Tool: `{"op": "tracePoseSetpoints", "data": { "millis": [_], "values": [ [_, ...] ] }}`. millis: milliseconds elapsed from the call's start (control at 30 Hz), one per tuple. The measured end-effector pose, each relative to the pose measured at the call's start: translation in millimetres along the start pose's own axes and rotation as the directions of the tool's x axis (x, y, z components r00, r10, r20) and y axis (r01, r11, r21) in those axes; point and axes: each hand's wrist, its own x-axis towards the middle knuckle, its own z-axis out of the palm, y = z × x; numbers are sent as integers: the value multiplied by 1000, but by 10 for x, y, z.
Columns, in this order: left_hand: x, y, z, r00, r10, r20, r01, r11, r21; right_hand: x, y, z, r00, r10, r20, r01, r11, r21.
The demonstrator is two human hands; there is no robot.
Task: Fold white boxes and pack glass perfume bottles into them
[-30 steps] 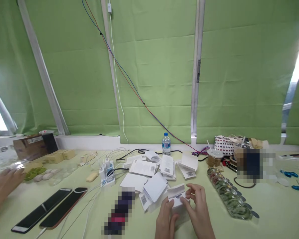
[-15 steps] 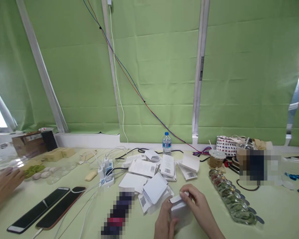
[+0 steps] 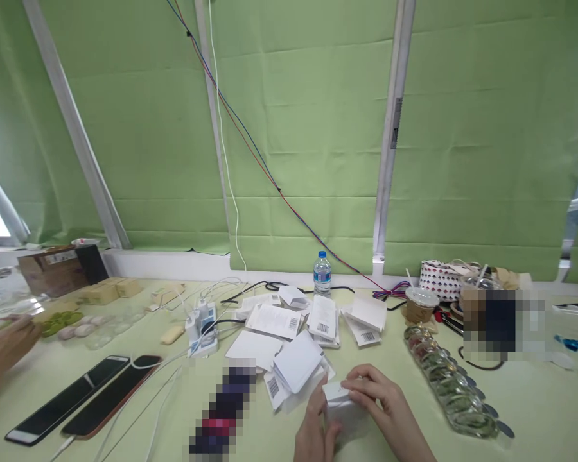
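A small white box (image 3: 343, 409) sits low in the middle of the view, held between both my hands. My left hand (image 3: 313, 431) grips its left side with the fingers curled. My right hand (image 3: 383, 405) wraps over its top and right side, the fingers pressing on the lid, which lies flat. Just left of the box lies a loose pile of flat white cartons (image 3: 296, 359), some with barcodes.
Two phones (image 3: 84, 398) on cables lie at the left, near a white power strip (image 3: 201, 328). A row of glass jars (image 3: 450, 391) runs along the right. A water bottle (image 3: 322, 274) stands at the back. Another person's hand (image 3: 2, 350) rests at the far left edge.
The box's lid, raised one second ago, has been pressed down flat under my right hand. The view has tilted slightly; the other person's hand stays at the left.
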Motion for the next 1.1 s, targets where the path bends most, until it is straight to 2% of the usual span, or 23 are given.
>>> {"op": "tracePoseSetpoints", "data": {
  "millis": [133, 267, 400, 533, 633, 700, 800, 933, 1000, 1100],
  "values": [
    [4, 99, -9, 993, 102, -62, -99, 994, 56, -14, -14, -20, 1000, 12, 18, -12, 1000, 2],
    [88, 269, -71, 962, 197, -188, -184, 979, 87, -18, -48, -33, 1000, 1, 12, -2, 1000, 15],
    [194, 416, -134, 951, 143, -274, -138, 990, 38, -30, -40, -41, 1000, -15, 7, 15, 1000, 24],
    [239, 512, -132, 970, -75, -233, 36, 985, -169, -46, 15, -27, 999, -10, -47, 9, 1000, -16],
    [240, 559, -115, 944, -240, -226, 169, 941, -293, -55, 33, -13, 998, -2, -70, 0, 1000, -20],
    [242, 587, -117, 929, -292, -227, 211, 923, -322, -60, 22, -17, 999, 7, -51, -7, 1000, -7],
    [255, 626, -141, 932, -295, -210, 218, 919, -327, -67, 0, -45, 1000, 12, -20, -12, 1000, 2],
    [284, 661, -189, 958, -244, -150, 192, 935, -298, -81, 41, -55, 1000, -11, -28, 11, 1000, 10],
    [298, 673, -210, 969, -210, -128, 170, 948, -269, -90, 93, -30, 997, -11, -75, 13, 1000, 25],
    [310, 694, -234, 980, -165, -112, 135, 962, -236, -103, 179, 25, 978, 14, -210, -6, 999, 41]
  ]
}}
